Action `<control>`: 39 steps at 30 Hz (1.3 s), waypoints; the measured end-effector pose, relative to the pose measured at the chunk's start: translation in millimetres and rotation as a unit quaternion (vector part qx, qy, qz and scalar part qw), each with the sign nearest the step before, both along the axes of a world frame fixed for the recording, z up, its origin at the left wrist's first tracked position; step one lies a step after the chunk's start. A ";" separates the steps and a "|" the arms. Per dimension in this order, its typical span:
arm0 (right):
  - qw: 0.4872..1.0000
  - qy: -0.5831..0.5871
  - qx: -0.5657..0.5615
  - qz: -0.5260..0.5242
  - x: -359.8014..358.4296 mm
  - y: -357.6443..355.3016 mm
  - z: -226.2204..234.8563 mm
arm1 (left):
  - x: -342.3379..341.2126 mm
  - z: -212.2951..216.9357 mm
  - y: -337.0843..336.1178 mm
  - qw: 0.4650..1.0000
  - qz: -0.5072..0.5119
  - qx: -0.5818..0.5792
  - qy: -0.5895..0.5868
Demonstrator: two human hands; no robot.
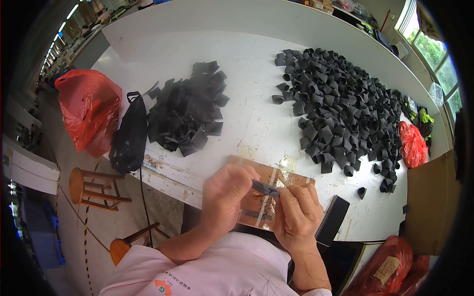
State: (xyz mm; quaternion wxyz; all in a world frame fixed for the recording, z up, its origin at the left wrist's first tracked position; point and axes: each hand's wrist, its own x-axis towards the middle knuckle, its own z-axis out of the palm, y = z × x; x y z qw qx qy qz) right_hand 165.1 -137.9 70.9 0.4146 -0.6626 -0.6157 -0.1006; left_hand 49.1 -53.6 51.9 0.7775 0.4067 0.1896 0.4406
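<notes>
With the left hand (224, 192) pinching one end of a dark strip (265, 188), suspended between the hands over a brown board (266, 172) on the tabletop (252, 108), and with the right hand (298, 209) gripping its other end, near a black slab (333, 220).

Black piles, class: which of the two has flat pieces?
The left pile, beside the black bag: its pieces look flat, while those in the right pile are curled into loops.

Two hands (298, 209), two black piles (185, 111), two stools (76, 185)
</notes>
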 end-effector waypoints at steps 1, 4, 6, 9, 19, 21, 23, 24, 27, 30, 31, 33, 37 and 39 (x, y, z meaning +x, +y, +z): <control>1.000 0.000 0.000 0.000 0.5 0.0 -1.8 | -0.2 -0.5 -1.1 1.000 -0.009 0.003 0.015; 1.000 0.005 0.017 0.005 1.1 0.2 -10.4 | -2.8 -3.9 -2.6 0.998 -0.027 0.031 0.037; 1.000 0.010 0.023 -0.001 1.7 0.2 -12.5 | -4.2 -1.3 -2.1 0.997 -0.034 0.056 0.043; 1.000 -0.015 0.017 -0.001 2.4 -1.3 -16.7 | 0.0 10.2 -0.7 0.985 -0.006 0.139 0.101; 0.973 0.225 -0.041 0.038 3.7 -5.2 -9.0 | 5.5 21.6 12.6 0.822 0.068 0.526 0.207; 0.967 0.247 -0.048 0.043 4.0 -1.9 -5.5 | 1.3 15.0 11.4 0.886 0.026 0.419 0.197; 0.990 0.133 -0.026 0.043 2.2 3.1 2.3 | -1.0 0.2 13.1 0.954 -0.016 0.266 0.141; 0.990 0.133 -0.027 0.045 2.2 5.0 0.8 | -1.0 -1.1 13.1 0.954 -0.014 0.265 0.142; 0.996 0.080 0.000 0.034 4.9 10.0 -6.3 | 4.7 0.6 13.9 0.948 -0.009 0.283 0.144; 0.998 0.040 0.046 0.009 5.2 10.7 -15.4 | 8.7 2.3 11.9 0.935 0.007 0.312 0.167; 0.999 0.023 0.047 0.010 3.9 10.3 -17.2 | 6.5 0.0 12.5 0.928 0.019 0.331 0.167; 0.998 0.022 0.053 0.010 -2.3 12.3 -14.3 | 2.3 -0.4 11.4 0.930 0.032 0.332 0.156; 0.998 0.016 0.059 0.003 0.8 11.5 -20.0 | 4.5 -0.9 8.4 0.918 0.035 0.345 0.192; 0.994 0.103 0.031 0.018 7.0 5.2 -17.4 | 4.4 -5.8 6.7 0.901 0.052 0.379 0.205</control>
